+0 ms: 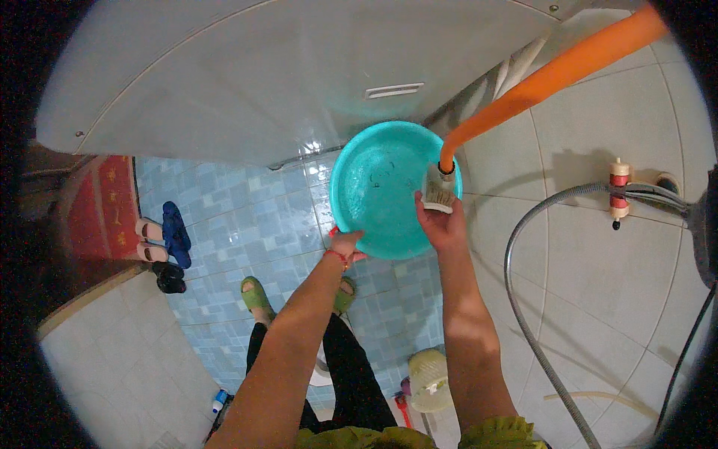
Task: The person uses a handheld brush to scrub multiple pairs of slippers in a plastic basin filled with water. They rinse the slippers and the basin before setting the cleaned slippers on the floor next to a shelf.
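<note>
A round turquoise plastic basin [381, 207] holds what looks like water, with a few dark bits in it. My left hand [346, 246] grips its near left rim, the thumb on the inner side and the fingers outside. At the basin's right side, my right hand [442, 221] holds a brush [439, 193] with a pale edge and brownish bristles; its exact kind is unclear. The brush's far end meets the tip of an orange handle or tube [521, 95], which runs up to the upper right. What supports the basin is mostly hidden.
A large grey appliance panel [241, 84] stands beyond the basin. On the right tiled wall hangs a metal shower hose [510, 264]. A pale waste basket [429, 381] stands near my feet. Blue slippers [176, 234] and pink slippers [150, 251] lie by the red mat [106, 207].
</note>
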The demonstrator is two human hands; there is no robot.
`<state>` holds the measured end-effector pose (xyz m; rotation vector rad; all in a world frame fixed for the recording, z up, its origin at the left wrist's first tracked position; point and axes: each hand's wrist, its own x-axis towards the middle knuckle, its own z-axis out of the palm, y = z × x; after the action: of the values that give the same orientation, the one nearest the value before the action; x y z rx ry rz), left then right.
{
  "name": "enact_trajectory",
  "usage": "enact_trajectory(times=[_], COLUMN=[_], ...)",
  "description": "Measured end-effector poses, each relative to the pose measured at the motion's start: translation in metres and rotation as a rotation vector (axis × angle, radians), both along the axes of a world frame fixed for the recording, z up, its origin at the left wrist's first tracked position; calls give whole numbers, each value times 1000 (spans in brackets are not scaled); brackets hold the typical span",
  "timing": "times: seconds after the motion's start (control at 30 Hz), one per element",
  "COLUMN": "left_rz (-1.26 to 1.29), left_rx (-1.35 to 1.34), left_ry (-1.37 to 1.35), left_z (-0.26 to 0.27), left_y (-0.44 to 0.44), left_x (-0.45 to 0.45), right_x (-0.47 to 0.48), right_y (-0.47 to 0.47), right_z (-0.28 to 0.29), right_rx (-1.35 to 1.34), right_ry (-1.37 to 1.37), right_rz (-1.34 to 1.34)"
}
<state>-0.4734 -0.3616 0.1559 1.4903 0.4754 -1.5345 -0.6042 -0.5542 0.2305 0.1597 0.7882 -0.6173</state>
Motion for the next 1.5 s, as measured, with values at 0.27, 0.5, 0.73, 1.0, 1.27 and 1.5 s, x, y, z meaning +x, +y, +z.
enact_trajectory(times=[0.27,0.5,0.73,1.0,1.27,1.5], left_rz=[-740,84,161,84,-475,-257], left_rx=[-299,-584,-694,-547,-245,-438], left_ry=[17,-57,140,65,-432,-433], left_z=[30,146,125,118,142,213], left_y=[-7,-150,-164,-157,-142,-82], left_x=[13,1,-22,-29,-6,34], right_x=[-5,2,2,-37,-64,-57], right_y=[3,11,25,33,42,65], right_z=[27,105,83,52,61,170], right_rx=[-57,-378,-1153,-1120,-1191,-585], right_ry=[-134,368,979,1184,1784,92], right_rz=[69,270,262,292,932,239])
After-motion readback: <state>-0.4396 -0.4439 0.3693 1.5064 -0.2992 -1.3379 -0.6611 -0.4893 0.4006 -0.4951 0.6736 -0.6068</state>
